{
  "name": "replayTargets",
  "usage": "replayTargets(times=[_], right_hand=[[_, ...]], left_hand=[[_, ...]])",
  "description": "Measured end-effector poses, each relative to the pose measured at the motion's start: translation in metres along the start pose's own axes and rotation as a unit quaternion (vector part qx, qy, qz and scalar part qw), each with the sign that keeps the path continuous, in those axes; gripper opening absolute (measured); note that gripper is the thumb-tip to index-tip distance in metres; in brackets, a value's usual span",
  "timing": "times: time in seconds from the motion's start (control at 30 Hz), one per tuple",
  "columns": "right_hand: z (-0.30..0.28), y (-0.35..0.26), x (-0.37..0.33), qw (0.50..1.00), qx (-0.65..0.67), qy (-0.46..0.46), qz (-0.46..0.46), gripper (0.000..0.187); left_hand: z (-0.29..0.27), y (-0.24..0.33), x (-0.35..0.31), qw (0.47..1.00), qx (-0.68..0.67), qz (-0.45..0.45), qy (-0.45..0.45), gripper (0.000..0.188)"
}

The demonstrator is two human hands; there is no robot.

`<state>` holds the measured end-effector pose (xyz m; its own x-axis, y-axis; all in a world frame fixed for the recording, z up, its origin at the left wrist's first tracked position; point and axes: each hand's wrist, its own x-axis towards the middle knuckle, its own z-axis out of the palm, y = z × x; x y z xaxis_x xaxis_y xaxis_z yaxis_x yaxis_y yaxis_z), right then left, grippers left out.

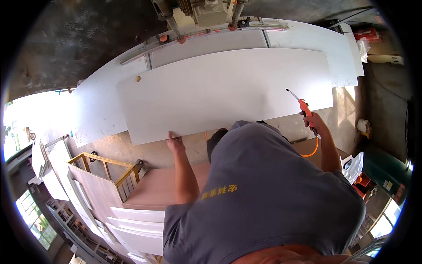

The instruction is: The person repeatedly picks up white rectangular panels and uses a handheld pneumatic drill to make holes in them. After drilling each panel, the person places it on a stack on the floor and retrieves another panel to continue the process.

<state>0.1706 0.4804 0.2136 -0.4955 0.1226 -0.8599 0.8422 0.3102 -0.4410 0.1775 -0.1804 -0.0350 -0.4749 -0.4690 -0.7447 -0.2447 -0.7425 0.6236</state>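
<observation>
A long white panel (220,83) lies flat on the white worktop of a machine. At its near edge, toward the left, my left hand (176,143) grips the panel, a fingertip on the top face and the other fingers partly hidden. My right hand (314,122) is closed around an orange air blow gun (304,107) past the panel's near right edge. The gun's thin metal nozzle points up and left over the panel's right part. An orange hose (313,150) hangs from its lower end. A small round tan spot (138,78) shows near the panel's far left corner.
Beyond the panel stands the machine head (211,13) with two rods reaching down to a rail. A wooden-framed cart (105,165) and stacked white boards (138,226) are at the lower left. A white roll (363,126) sits on the floor at right.
</observation>
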Motion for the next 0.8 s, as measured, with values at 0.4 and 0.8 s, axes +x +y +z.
replayTargets(times=[0.4,0.8], right_hand=[[0.032,0.100,0.119,0.846,0.521,0.104,-0.038,0.059],[0.034,0.013,0.145,0.868,0.484,0.033,-0.106,0.056]], left_hand=[[0.093,-0.071,-0.089,0.980,0.089,-0.140,-0.109,0.062],[0.155,-0.011,-0.059,0.978,0.144,-0.074,-0.133,0.054]])
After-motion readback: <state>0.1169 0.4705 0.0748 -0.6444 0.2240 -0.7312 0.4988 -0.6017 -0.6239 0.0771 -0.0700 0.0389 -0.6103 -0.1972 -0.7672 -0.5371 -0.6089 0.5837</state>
